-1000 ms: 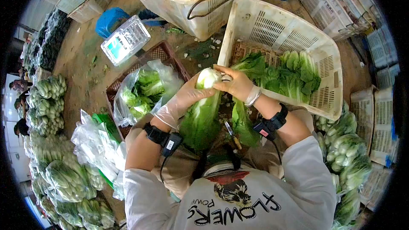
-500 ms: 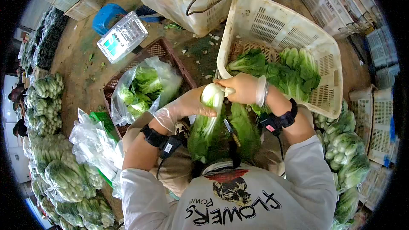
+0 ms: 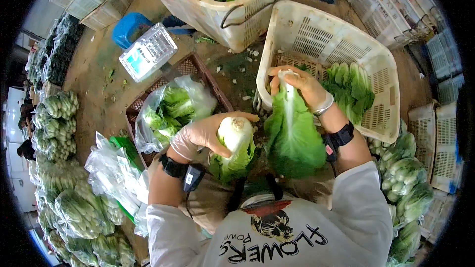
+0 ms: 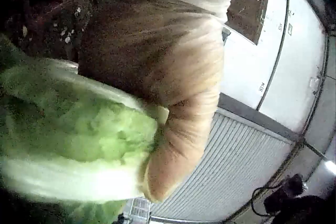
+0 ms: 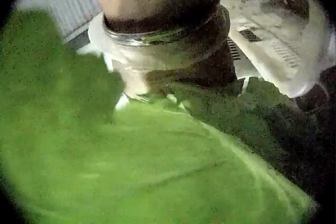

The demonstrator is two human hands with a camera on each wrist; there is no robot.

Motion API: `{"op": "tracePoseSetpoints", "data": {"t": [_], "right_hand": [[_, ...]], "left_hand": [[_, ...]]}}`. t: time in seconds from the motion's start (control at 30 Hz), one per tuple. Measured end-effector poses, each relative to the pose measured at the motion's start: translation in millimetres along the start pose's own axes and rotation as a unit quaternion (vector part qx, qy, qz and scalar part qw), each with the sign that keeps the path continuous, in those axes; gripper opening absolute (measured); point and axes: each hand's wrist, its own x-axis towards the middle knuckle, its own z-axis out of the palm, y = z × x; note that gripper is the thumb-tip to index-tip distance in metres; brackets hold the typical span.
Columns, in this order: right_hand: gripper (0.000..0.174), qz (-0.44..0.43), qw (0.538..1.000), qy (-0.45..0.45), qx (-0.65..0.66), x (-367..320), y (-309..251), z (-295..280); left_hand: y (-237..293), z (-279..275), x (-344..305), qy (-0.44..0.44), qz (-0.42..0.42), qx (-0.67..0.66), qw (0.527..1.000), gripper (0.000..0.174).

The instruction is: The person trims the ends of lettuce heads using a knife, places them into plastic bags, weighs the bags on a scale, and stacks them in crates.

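Observation:
The gloved left hand (image 3: 205, 133) grips a head of leafy greens (image 3: 236, 138) around its pale base, cut end up. In the left wrist view the hand (image 4: 178, 92) curls over the head's white stalks (image 4: 73, 179). The right hand (image 3: 304, 86), at the near left rim of the white crate (image 3: 264, 44), holds a large loose leaf (image 3: 294, 133) by its white stem, with the green blade hanging down. That leaf (image 5: 157, 166) fills much of the right wrist view and covers the right fingers there.
Several greens (image 3: 349, 89) lie inside the white crate. A clear bag of greens (image 3: 173, 106) sits in a brown crate (image 3: 217, 89). Behind are a scale (image 3: 148, 52) and a full crate (image 3: 232, 17). Plastic bags (image 3: 111, 168) lie at left; bagged vegetables (image 3: 403, 168) line the right.
The hands have moved apart. The right hand has gone up and right with a leaf separated from the head; the left hand has tilted the head so its cut base faces up.

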Motion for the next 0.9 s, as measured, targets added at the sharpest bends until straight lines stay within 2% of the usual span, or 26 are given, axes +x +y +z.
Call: {"op": "tracePoseSetpoints", "data": {"t": [0.03,0.13,0.17,0.2,0.27,0.3,0.33,0.37,0.4,0.43,0.47,0.5,0.53,0.57,0.6,0.63,0.67,0.7,0.73,0.77,0.8,0.87,0.9], "right_hand": [[0.035,-0.005,1.000,-0.002,-0.003,1,3,0],[0.042,0.068,0.983,0.060,0.160,5,11,-11],[0.041,0.063,0.985,0.059,0.146,10,0,-15],[0.040,0.061,0.987,0.058,0.134,17,-11,-20],[0.039,0.005,0.998,0.069,0.004,49,-40,-41],[0.039,-0.026,0.995,0.094,0.030,71,-50,-49],[0.032,-0.079,0.989,0.125,0.003,98,-73,-52],[0.028,-0.135,0.988,0.061,-0.036,138,-84,-83],[0.027,-0.133,0.962,0.223,-0.084,164,-117,-64],[0.024,-0.200,0.960,0.162,-0.113,207,-135,-97],[0.028,-0.215,0.950,0.220,-0.052,240,-162,-95],[0.034,-0.224,0.914,0.336,0.047,269,-189,-74],[0.045,-0.233,0.814,0.367,-0.386,334,-198,-133],[0.057,-0.037,0.894,0.440,-0.075,271,-233,-34],[0.062,-0.076,0.906,0.381,-0.166,318,-222,-84],[0.066,-0.003,0.867,0.367,-0.337,312,-217,-81],[0.070,0.076,0.796,0.337,-0.498,310,-206,-81],[0.065,0.084,0.711,0.257,-0.649,322,-189,-109],[0.061,0.088,0.601,0.167,-0.777,332,-170,-148],[0.054,0.120,0.692,0.170,-0.692,307,-159,-153],[0.048,0.162,0.771,0.171,-0.592,271,-141,-156],[0.040,0.146,0.910,0.112,-0.373,210,-102,-179],[0.039,0.172,0.892,0.082,-0.409,179,-89,-182]], "left_hand": [[-1,0,-1,0.012,-0.002,-0.014,1.000,0.093],[3,3,-12,0.040,-0.008,-0.053,0.998,0.091],[9,9,-19,0.047,-0.026,-0.125,0.991,0.088],[1,1,-21,0.024,-0.014,-0.068,0.997,0.082],[-1,-1,-30,0.033,0.005,-0.060,0.998,0.080],[2,0,-34,0.034,0.010,-0.047,0.998,0.079],[6,0,-36,0.036,0.015,-0.033,0.999,0.079],[6,-1,-38,0.015,0.022,-0.063,0.998,0.080],[6,-4,-37,0.010,0.034,-0.065,0.997,0.079],[4,-5,-36,0.031,0.025,-0.073,0.997,0.079],[3,-8,-32,0.054,0.018,-0.080,0.995,0.079],[13,-9,-30,0.064,-0.002,-0.068,0.996,0.078],[3,-19,-25,0.049,-0.011,-0.051,0.997,0.077],[5,-20,-22,0.055,-0.014,-0.042,0.998,0.077],[8,-18,-17,0.059,-0.016,-0.035,0.998,0.077],[12,-19,-17,0.079,-0.038,-0.036,0.996,0.077],[15,-20,-13,0.076,-0.036,-0.035,0.996,0.077],[15,-19,-12,0.070,-0.031,-0.043,0.996,0.077],[14,-21,-9,0.063,-0.027,-0.050,0.996,0.077],[12,-23,-8,0.060,-0.036,-0.006,0.998,0.077],[11,-23,-8,0.052,-0.049,-0.025,0.997,0.077],[11,-25,-8,0.024,0.031,0.145,0.989,0.070],[14,-25,-7,0.000,0.039,0.150,0.988,0.073]]}}
